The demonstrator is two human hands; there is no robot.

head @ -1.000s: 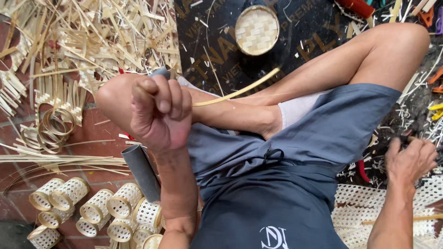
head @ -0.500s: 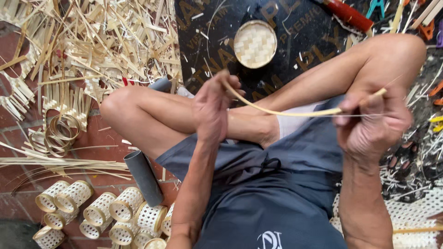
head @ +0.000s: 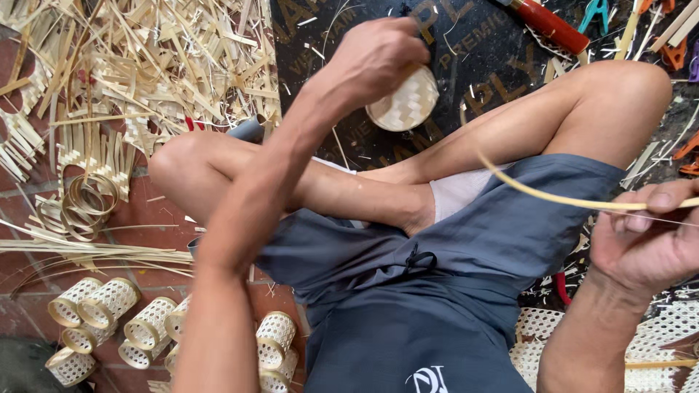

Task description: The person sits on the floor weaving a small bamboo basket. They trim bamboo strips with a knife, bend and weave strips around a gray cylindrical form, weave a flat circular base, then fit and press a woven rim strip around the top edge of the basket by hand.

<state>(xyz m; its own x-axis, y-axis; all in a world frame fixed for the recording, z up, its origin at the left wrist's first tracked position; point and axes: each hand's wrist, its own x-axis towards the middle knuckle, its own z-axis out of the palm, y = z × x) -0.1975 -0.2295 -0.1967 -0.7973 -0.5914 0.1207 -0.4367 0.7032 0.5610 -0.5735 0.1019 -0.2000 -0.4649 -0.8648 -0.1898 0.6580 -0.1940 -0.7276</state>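
Reaching forward now, left hand (head: 378,58) clasps the woven round basket (head: 405,103); right hand (head: 648,240) pinches a bamboo strip (head: 553,196).

bare dark mat (head: 495,65) lies open beside the round woven basket (head: 404,102); bamboo scraps (head: 145,65) crowd the left, woven cylinders (head: 109,302) and probably tools (head: 546,22) hem the edges.

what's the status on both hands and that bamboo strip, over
Left hand on round woven lid. Right hand pinching thin bamboo strip, curved over the knee. Nothing in the way.
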